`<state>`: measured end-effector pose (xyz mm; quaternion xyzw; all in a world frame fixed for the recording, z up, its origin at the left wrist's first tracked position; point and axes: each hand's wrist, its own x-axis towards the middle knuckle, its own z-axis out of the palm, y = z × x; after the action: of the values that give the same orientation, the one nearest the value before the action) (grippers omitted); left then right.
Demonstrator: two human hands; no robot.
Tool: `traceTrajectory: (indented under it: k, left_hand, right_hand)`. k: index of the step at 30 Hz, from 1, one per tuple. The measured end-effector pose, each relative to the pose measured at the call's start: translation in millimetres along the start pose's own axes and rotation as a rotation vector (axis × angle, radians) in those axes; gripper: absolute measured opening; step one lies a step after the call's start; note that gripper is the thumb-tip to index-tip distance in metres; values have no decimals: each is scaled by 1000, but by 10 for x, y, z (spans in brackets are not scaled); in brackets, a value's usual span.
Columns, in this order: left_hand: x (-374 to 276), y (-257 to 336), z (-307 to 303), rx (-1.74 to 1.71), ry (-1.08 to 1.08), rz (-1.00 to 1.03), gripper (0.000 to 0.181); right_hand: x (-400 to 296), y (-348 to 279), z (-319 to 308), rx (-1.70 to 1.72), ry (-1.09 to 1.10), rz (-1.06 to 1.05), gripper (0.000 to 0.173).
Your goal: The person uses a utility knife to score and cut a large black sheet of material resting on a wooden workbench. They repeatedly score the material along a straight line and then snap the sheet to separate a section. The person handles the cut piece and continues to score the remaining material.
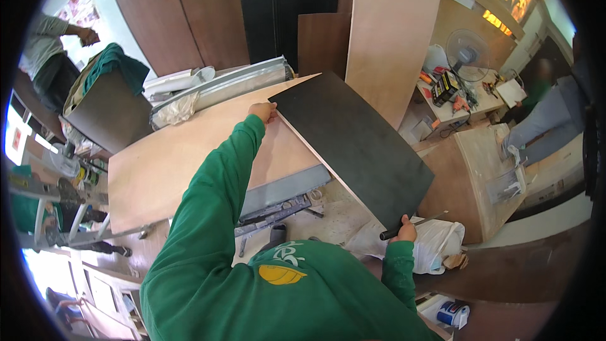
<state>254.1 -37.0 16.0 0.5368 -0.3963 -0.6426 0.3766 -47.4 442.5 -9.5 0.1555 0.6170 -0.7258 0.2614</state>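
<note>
My left hand grips the upper left corner of a black-faced board, whose pale edge faces me. The board slants down to the right, its far end over a light plywood sheet. At the near corner, my right hand is closed around a hand tool with a black handle and a thin metal shaft pointing right; its exact kind is unclear. That hand also meets the board's corner, though how firmly it grips there is hidden.
A grey metal section lies behind the plywood. Tall panels lean at the back. At right, a worktable carries a fan and a drill. A white plastic bag sits beside my right hand. A stepladder and other people are around.
</note>
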Motion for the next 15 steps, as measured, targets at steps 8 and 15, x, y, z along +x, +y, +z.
traceTrajectory:
  k: [8, 15]
  left_hand:
    - [364, -98, -721, 879, 121, 722, 35]
    - [16, 27, -2211, 1242, 285, 822, 35]
  right_hand:
    - [-236, 381, -64, -3, -204, 33, 36]
    - [-673, 430, -11, -137, 2, 102, 34]
